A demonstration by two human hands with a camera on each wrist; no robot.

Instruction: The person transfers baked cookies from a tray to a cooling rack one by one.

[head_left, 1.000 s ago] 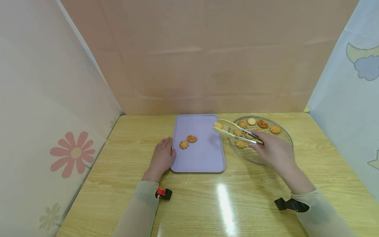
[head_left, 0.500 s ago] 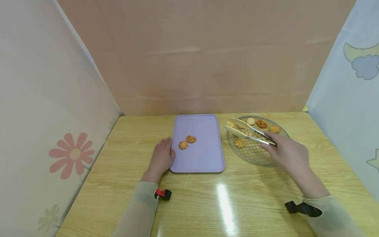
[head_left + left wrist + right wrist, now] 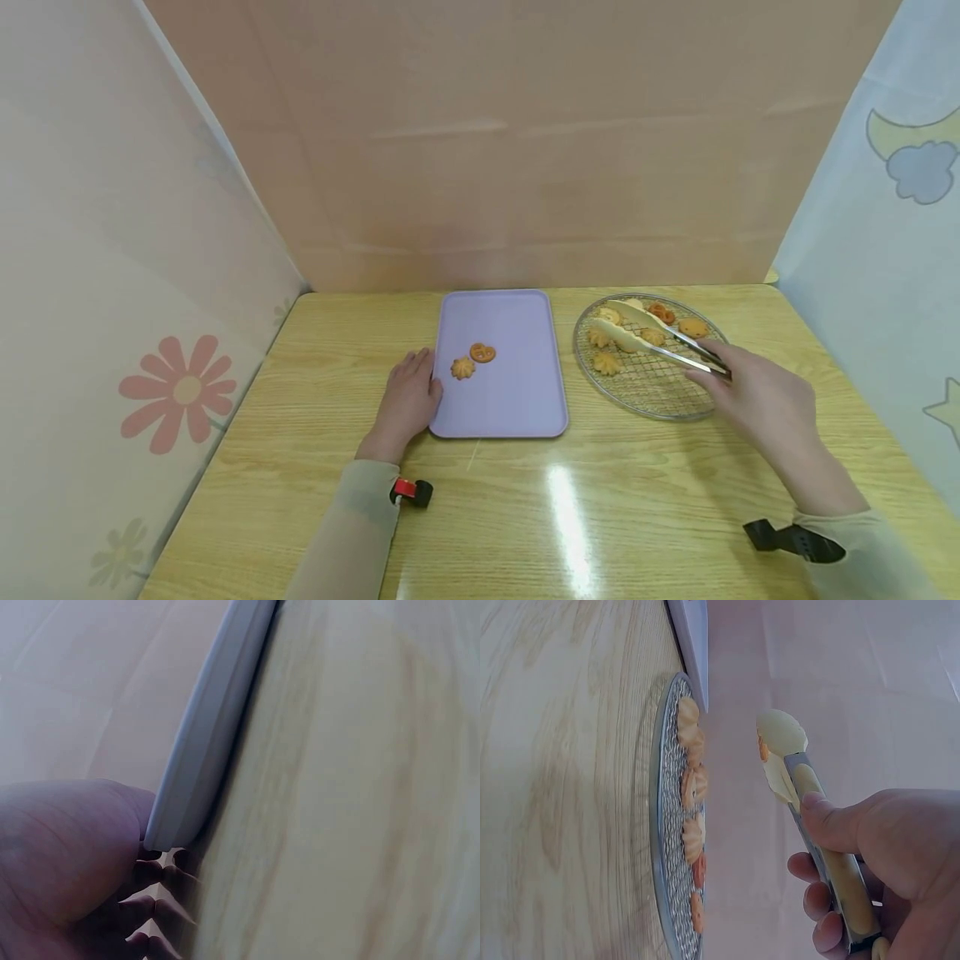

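Note:
My right hand (image 3: 765, 404) grips a pair of tongs (image 3: 678, 342) with metal handles and cream tips. Between the tips is a round yellowish cookie (image 3: 611, 316); in the right wrist view only an orange edge of the cookie (image 3: 763, 748) shows. The tongs are above a round wire rack (image 3: 660, 404) that bears several cookies and a pretzel (image 3: 662, 313). My left hand (image 3: 405, 400) lies by the left edge of a lilac tray (image 3: 517, 400), fingers extended and thumb touching the rim. A flower-shaped cookie (image 3: 462, 367) and a small pretzel (image 3: 482, 352) lie on that tray.
Tray and rack stand side by side on a wood-grain table (image 3: 480, 517), with a narrow gap between them. A tan backdrop (image 3: 510, 167) rises behind the table. Patterned cloth walls flank it on the left and right.
My right hand has moved the tongs rightward, from the tray's right edge to over the rack, with the cookie still between their tips. My left hand stays by the tray.

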